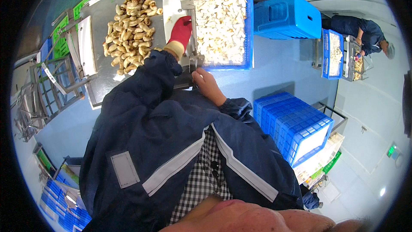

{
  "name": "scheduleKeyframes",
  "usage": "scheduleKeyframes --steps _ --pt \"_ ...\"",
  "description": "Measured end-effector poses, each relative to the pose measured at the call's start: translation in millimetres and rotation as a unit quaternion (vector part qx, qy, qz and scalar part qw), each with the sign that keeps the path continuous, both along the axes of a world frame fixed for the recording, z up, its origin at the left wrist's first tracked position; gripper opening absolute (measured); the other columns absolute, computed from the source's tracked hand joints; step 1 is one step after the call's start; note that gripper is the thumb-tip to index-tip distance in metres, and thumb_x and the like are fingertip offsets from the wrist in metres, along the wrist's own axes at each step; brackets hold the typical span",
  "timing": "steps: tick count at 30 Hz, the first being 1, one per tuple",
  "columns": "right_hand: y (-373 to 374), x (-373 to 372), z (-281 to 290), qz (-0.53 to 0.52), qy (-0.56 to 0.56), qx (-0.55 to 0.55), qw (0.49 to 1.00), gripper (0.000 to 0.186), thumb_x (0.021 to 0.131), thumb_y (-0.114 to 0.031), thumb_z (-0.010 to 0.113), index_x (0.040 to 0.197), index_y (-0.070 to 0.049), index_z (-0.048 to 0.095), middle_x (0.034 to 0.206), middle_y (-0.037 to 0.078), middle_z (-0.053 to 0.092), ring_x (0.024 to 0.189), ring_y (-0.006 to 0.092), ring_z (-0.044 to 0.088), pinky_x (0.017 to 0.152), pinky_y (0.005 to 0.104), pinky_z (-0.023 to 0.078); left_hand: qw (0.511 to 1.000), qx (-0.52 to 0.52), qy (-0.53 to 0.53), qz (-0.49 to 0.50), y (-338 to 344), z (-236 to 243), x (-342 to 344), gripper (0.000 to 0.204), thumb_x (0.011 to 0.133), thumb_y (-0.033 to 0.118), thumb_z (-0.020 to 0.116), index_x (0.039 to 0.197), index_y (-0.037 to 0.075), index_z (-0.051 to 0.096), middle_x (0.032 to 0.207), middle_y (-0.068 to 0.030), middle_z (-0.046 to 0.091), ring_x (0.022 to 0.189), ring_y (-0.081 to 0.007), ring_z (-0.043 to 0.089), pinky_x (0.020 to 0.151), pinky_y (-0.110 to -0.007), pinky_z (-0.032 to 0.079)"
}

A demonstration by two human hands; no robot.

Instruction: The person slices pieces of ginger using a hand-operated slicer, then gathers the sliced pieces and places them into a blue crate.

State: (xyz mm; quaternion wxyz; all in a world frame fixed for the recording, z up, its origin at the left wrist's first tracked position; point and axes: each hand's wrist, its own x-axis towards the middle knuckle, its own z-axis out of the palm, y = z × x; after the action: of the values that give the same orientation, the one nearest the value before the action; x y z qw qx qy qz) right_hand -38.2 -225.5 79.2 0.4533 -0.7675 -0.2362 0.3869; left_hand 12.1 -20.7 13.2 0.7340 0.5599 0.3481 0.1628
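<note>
One red-gloved left hand point(182, 33) reaches up over a white board point(171, 12) on a metal bench point(99, 15), just beside an upright-running metal bar point(193, 30). Its fingers are bunched closely; whether they hold anything cannot be told. The bare right hand point(209, 87) is nearer the wearer's body, fingers curled in a narrow shape at the lower end of the metal bar; whether it grips the metal is unclear.

Left of the board, a long heap of stubby brown-and-cream mushrooms point(131, 32) lies on the bench. Right of the bar, a blue mesh crate point(249, 23) is filled with pale cut pieces point(219, 21). Beyond it stands a bright blue bin point(287, 17); lower down are stacked blue crates point(285, 122). At far right, a co-worker point(358, 26) in dark clothing bends over another crate point(332, 77).
</note>
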Motion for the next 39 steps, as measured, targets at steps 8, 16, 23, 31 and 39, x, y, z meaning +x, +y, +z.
scheduleKeyframes --steps 8,16,23,31,39 --pt "2.2 1.0 3.9 0.017 0.042 0.021 0.999 0.03 0.091 -0.027 0.049 0.084 0.001 0.054 0.071 0.018 0.057 0.069 0.0298 0.057 0.065 0.0378 0.044 0.866 0.49 0.097 0.016 73.9 24.6 -22.7 0.034 0.08 0.017 0.063 0.111 0.006 0.06 0.107 -0.0151 0.063 0.101 -0.0311 0.059 0.089 -0.037 0.046" --pt "3.7 2.4 8.7 0.023 0.055 0.022 0.998 0.031 0.091 -0.027 0.049 0.085 0.002 0.056 0.072 0.016 0.059 0.068 0.0275 0.058 0.064 0.0354 0.045 0.63 0.694 0.323 -0.128 141.1 10.2 -47.7 0.018 0.072 0.023 0.063 0.088 0.015 0.066 0.083 -0.0094 0.066 0.081 -0.0293 0.064 0.069 -0.043 0.05" --pt "2.3 3.8 7.0 0.033 0.039 0.031 0.998 0.03 0.091 -0.027 0.049 0.085 0.002 0.056 0.073 0.018 0.058 0.07 0.0287 0.058 0.064 0.0366 0.044 0.65 0.613 0.428 -0.134 145.5 12.3 -16.9 0.019 0.077 0.028 0.058 0.089 0.016 0.067 0.084 -0.0124 0.067 0.082 -0.0311 0.065 0.068 -0.043 0.052" --pt "-0.5 6.4 2.7 0.028 0.049 0.026 0.998 0.03 0.09 -0.027 0.049 0.085 0.003 0.054 0.073 0.019 0.056 0.069 0.0304 0.056 0.065 0.0382 0.043 0.907 0.382 0.157 -0.086 91.3 14.7 -22.4 0.022 0.08 0.025 0.062 0.096 0.011 0.058 0.094 -0.0151 0.064 0.09 -0.0343 0.061 0.075 -0.04 0.049" --pt "2.5 4.1 11.1 0.021 0.027 0.02 0.999 0.03 0.09 -0.026 0.049 0.083 0.003 0.053 0.071 0.017 0.056 0.067 0.0286 0.055 0.063 0.0375 0.043 0.95 0.277 0.14 -0.039 17.4 -0.6 -20.4 0.031 0.081 0.019 0.062 0.11 0.009 0.058 0.099 -0.0121 0.065 0.094 -0.0284 0.062 0.083 -0.035 0.048"
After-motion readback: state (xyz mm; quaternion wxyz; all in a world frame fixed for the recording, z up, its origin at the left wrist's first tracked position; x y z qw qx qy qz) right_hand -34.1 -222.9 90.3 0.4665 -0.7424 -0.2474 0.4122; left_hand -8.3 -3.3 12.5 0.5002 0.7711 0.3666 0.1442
